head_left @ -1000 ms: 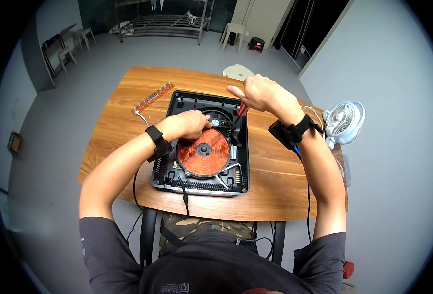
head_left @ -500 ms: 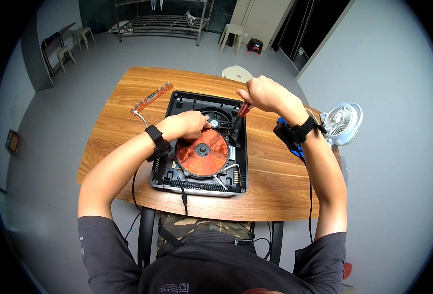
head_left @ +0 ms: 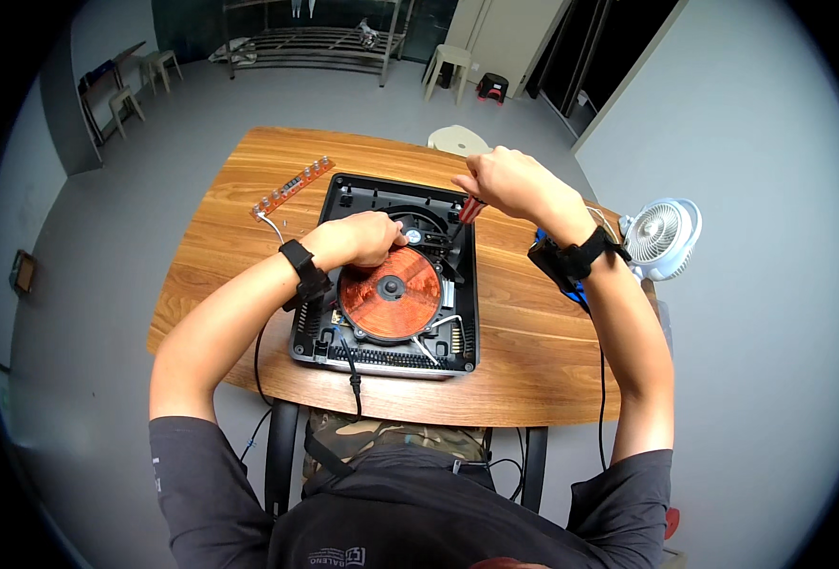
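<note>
An opened induction cooker (head_left: 321, 347) lies on the wooden table in front of me, its black housing exposing a round copper coil (head_left: 381, 313) and a black cooling fan (head_left: 414, 236) behind it. My right hand (head_left: 512, 182) grips a screwdriver (head_left: 471, 210) by its red striped handle, above the housing's far right side. Its shaft slants down toward the fan's right edge; the tip is hard to make out. Over the coil's far left edge, next to the fan hub, is my left hand (head_left: 369, 237), fingers curled and pressed together; whatever they grip is hidden.
A narrow orange circuit board (head_left: 291, 188) with a white cable lies at the table's far left. To the right are a dark and blue object (head_left: 560, 270) partly behind my wrist and a light-blue fan (head_left: 661, 239). A power cord (head_left: 355, 379) hangs over the near edge.
The screwdriver handle has turned slightly in my right hand, showing more of its light stripes. My left hand stays at the same place beside the fan.
</note>
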